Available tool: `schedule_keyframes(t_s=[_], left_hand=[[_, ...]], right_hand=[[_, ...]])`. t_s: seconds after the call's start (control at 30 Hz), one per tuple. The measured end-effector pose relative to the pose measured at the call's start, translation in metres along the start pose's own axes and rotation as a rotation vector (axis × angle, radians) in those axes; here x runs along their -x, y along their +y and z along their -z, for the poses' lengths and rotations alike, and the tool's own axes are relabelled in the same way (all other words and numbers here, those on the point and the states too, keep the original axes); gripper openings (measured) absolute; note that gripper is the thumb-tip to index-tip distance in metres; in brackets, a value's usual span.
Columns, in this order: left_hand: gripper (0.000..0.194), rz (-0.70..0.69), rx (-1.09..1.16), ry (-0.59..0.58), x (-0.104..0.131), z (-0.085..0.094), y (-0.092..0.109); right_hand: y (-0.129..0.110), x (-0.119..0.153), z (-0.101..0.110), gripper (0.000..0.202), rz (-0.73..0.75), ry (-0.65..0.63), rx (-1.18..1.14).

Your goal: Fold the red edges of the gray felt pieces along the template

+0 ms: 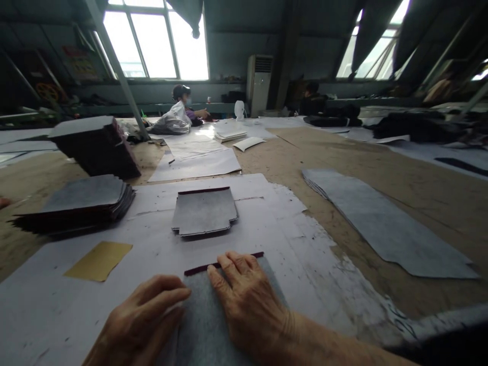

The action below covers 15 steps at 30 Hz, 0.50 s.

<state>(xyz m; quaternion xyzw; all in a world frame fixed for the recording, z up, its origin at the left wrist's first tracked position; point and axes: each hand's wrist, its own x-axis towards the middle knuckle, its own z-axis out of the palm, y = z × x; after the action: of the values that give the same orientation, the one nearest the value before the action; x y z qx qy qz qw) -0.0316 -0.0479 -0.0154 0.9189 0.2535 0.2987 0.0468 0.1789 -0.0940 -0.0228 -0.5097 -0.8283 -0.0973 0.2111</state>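
A grey fabric piece [206, 325] with a folded dark maroon strip along its far edge lies in front of me. My right hand [247, 290] rests on it palm down, fingers spread and fingertips pressing on the maroon strip. My left hand [145, 315] is at the piece's left edge, its fingers stretched out and slightly bent; whether the thumb touches the edge is hard to see. Just beyond lies a small stack of similar grey pieces [204, 211], the top one with a maroon fold at its far edge.
White paper [152, 244] covers the brown table [282, 157]. At left stand a fanned stack of grey pieces [84, 195], a taller dark stack [95, 145] and a yellow card [99, 261]. Long grey pieces [385, 223] lie at right. People sit across the table.
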Motion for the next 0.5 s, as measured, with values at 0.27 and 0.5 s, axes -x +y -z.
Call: schedule_keyframes(t_s=[0.27, 0.5], left_hand=[[0.022, 0.124, -0.054, -0.110, -0.049, -0.028, -0.010], [0.020, 0.099, 0.047, -0.211, -0.067, -0.032, 0.001]], right_hand=[[0.034, -0.007, 0.012, 0.016, -0.117, -0.068, -0.028], [0.045, -0.004, 0.015, 0.013, -0.081, 0.031, -0.191]])
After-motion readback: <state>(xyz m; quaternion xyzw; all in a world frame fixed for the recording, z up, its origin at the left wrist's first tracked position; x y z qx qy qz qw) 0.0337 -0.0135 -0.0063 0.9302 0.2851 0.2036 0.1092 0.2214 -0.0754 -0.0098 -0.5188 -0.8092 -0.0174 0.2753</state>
